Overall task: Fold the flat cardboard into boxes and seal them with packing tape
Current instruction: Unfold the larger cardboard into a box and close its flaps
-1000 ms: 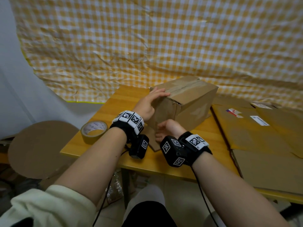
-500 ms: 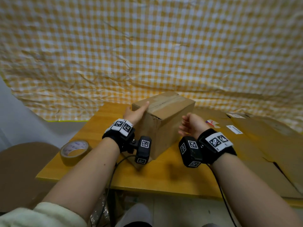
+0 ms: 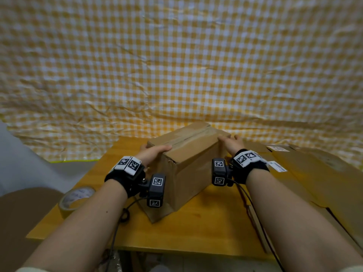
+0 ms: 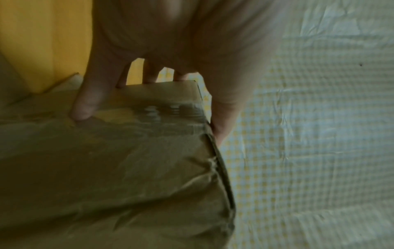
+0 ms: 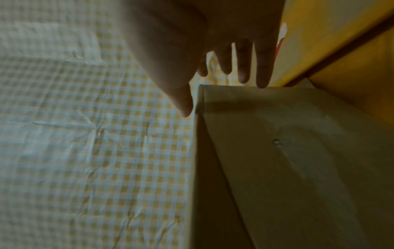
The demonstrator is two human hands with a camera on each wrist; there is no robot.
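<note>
- Currently the box [image 3: 188, 165] sits mid-bench [image 3: 206, 228], left hand [image 3: 152, 154] gripping its near-left top corner, right hand [image 3: 230, 143] open against the far-right end.
- Risk, I judge: uneven pushing could skid it onto the tape roll [image 3: 75, 199] near the left edge.

Both forearms are bare, and a pale cream sleeve [image 3: 29, 268] is pushed up at the left elbow. Each wrist wears a black band [image 3: 125, 178] topped with white blocks printed with black square-code markers [image 3: 128, 163]. A small black camera box [image 3: 156, 190], bearing two more such markers, hangs just beside each band, with a thin black cable [image 3: 117, 224] trailing along the forearm.
</note>
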